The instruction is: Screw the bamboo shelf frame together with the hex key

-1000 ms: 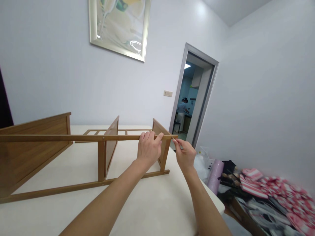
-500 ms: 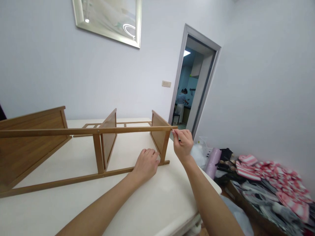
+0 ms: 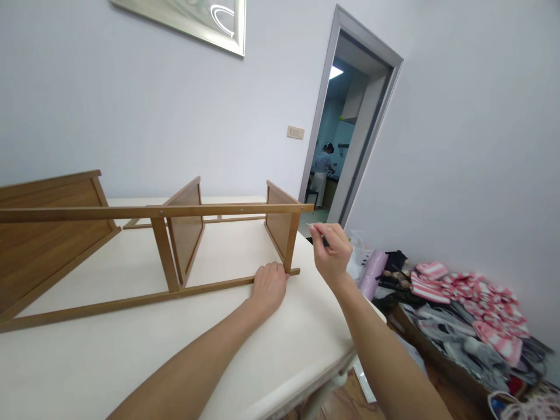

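In the head view, the wooden frame [image 3: 219,209] lies on its side across the white table [image 3: 144,350]. The left hand [image 3: 270,287], reaching low, curls over its lower rail [image 3: 231,285]; the right hand [image 3: 331,251], raised beside the frame's end, pinches a thin piece [image 3: 310,225].

We have a white table [image 3: 280,344] with a smooth top, a rounded corner at the right and a moulded edge; part of a white leg shows below. On it we see a brown wooden rack [image 3: 187,230] lying on its side, its left end running out of view. One long rail rests along the tabletop on our side, another runs above it, and three panels stand between front and back. Under the table's right edge we see brown floor [image 3: 343,405], with a flat white packet [image 3: 362,380] on it and, farther right, a filled brown box [image 3: 450,373].
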Tool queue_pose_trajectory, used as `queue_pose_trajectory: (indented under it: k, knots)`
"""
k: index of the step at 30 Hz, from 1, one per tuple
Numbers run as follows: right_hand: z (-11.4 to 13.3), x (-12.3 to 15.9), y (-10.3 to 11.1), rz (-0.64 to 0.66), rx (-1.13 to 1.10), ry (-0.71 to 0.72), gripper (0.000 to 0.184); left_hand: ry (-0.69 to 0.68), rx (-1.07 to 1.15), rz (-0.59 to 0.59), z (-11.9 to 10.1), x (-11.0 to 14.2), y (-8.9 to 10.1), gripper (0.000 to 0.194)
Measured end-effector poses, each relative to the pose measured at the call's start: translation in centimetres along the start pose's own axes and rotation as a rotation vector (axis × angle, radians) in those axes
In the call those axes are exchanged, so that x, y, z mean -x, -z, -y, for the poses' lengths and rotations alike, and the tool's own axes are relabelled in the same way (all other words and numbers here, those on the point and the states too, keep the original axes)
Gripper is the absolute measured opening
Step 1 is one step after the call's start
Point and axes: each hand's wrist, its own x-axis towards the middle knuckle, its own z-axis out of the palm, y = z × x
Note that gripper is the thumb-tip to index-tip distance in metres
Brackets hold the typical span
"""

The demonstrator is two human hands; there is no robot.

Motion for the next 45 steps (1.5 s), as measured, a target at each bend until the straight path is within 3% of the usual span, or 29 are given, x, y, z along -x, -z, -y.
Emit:
queue_pose_trajectory:
  k: [6, 11, 17, 35, 45]
  knots:
    - [-1.3, 6.4, 1.3, 0.235, -0.063, -0.066, 0.016, -0.099, -0.069, -0.15, 0.4, -0.4, -0.6, 0.025]
    - [-2.0, 8.6, 1.8, 0.335, -0.065, -0.094, 0.016, -0.144, -0.118, -0.213, 0.4, -0.3, -0.2, 0.022]
    - [-1.6, 9.2, 1.4, 0.339, 0.092, 0.045, 0.013, -0.153, -0.131, -0.231, 0.5, -0.2, 0.0, 0.022]
    - [-1.4, 9.0, 1.5, 0.408, 0.055, 0.17, 0.014, -0.19, -0.119, -0.392, 0.8, -0.2, -0.6, 0.022]
    - [-1.3, 8.5, 2.2, 0.524, 0.319, 0.421, 0.024, -0.192, -0.099, -0.414, 0.8, -0.2, -0.6, 0.024]
